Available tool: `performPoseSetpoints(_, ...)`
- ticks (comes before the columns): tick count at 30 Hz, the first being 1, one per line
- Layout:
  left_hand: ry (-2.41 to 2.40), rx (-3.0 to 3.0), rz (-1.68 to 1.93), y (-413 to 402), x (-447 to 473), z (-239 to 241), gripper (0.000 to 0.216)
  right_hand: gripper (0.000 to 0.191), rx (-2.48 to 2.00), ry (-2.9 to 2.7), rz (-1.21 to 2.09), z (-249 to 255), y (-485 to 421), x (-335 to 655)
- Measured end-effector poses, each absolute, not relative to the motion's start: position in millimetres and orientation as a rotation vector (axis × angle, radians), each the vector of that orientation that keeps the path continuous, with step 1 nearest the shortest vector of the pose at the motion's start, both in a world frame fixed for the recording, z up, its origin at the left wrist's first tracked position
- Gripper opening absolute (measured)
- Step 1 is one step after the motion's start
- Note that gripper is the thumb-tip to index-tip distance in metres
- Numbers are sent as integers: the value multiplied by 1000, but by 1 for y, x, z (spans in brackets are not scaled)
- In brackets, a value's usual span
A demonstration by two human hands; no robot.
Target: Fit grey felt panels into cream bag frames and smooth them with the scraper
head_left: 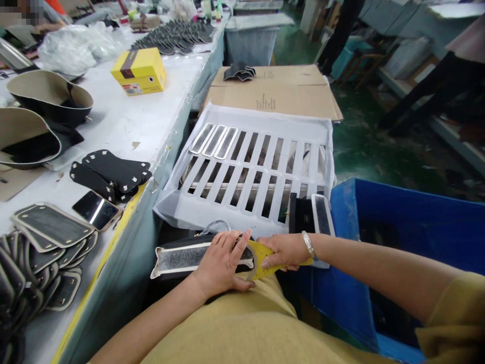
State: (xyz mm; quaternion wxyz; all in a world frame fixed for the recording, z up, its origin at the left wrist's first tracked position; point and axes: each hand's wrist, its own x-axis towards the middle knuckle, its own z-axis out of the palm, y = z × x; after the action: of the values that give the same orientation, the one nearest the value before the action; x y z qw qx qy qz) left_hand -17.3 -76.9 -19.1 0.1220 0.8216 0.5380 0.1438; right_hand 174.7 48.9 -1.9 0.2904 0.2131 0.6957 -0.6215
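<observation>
A long black leather piece with a grey-white strip along it lies across my lap. My left hand lies flat on its right end with fingers spread. My right hand grips a flat yellow tool that touches the piece's end, next to my left fingers. A bracelet sits on my right wrist. Just beyond my hands stands a white slotted rack; a few strips fill its top-left slots.
A white worktable on the left bears stacks of black leather pieces, a phone, a yellow box and curved bag panels. A blue bin is at my right. Cardboard lies behind the rack.
</observation>
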Motion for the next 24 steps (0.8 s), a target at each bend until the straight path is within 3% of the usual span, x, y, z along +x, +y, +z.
performPoseSetpoints(24, 1599, 2339, 366, -70, -18, -16, 113, 38, 658, 1964, -1614, -1, 41, 177)
